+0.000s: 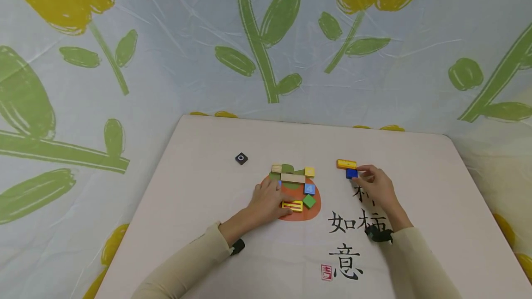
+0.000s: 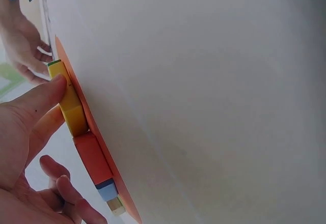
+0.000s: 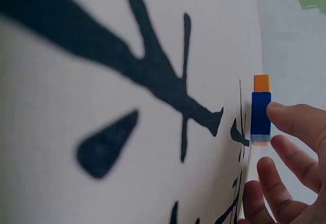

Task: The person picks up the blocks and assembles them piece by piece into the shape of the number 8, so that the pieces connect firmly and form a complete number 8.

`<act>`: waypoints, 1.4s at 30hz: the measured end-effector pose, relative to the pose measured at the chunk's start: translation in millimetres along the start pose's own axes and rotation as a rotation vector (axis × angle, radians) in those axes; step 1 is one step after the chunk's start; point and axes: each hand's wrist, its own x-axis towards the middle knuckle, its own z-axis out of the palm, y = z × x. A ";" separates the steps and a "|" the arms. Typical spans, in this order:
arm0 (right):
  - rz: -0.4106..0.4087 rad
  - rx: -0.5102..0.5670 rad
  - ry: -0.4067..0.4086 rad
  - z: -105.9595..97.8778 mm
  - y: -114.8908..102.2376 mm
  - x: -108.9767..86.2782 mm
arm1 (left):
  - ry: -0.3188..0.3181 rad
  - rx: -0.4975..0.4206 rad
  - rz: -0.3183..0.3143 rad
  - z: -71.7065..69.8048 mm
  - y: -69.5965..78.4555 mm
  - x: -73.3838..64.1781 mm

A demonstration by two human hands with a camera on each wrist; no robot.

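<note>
My left hand (image 1: 266, 201) pinches a yellow block with red stripes (image 1: 293, 206) between thumb and forefinger, at the lower part of an orange fruit print (image 1: 296, 217). In the left wrist view the thumb lies on that yellow block (image 2: 72, 102); a red block (image 2: 93, 158) and a light blue block (image 2: 108, 190) continue the row beside it. To the right, my right hand (image 1: 379, 190) pinches a blue block (image 1: 351, 174) by its right side. A longer yellow block (image 1: 346, 164) sits against the far side of the blue one, and the thumb shows on the blue face (image 3: 261, 114).
Around the print stand a green block (image 1: 309, 201), a blue block with a 4 (image 1: 309, 189), a yellow block (image 1: 309, 172), a wooden bar (image 1: 293, 178) and green pieces (image 1: 287, 168). A black block (image 1: 241, 158) lies farther left. The table (image 1: 208, 151) meets a flowered cloth behind.
</note>
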 end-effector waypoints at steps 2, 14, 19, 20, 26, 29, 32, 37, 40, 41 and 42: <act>-0.003 -0.003 -0.015 -0.6 0.1 0.8 | 0.003 0.000 -0.001 0.1 -0.1 0.2; 0.013 -0.044 -0.034 1.9 3.4 1.2 | 0.009 0.017 -0.005 1.8 0.9 0.0; -0.013 -0.065 -0.036 1.2 2.2 1.0 | 0.015 0.014 -0.002 2.4 0.8 -0.5; -0.019 -0.069 -0.038 0.8 1.9 0.7 | 0.018 0.016 -0.001 2.4 0.7 -0.7; -0.043 -0.076 -0.031 -0.5 0.2 -1.0 | 0.022 0.017 -0.001 3.4 0.3 -0.2; -0.043 -0.069 -0.026 -0.4 -0.4 -1.2 | 0.022 0.017 -0.001 3.1 0.5 -0.1; -0.033 -0.061 -0.026 -0.2 -0.8 -0.6 | 0.022 0.017 0.001 2.6 1.0 0.0; -0.046 -0.056 -0.016 -0.3 -4.2 1.1 | 0.015 0.031 -0.002 1.4 1.6 0.1; -0.084 -0.050 0.000 0.6 -8.1 3.4 | 0.012 0.029 -0.006 0.9 1.8 -0.2; -0.099 -0.049 0.006 1.2 -9.6 4.6 | 0.011 0.027 -0.007 0.8 1.7 -0.3; -0.113 -0.044 0.012 1.9 -11.3 6.1 | 0.011 0.024 -0.008 0.6 1.7 -0.3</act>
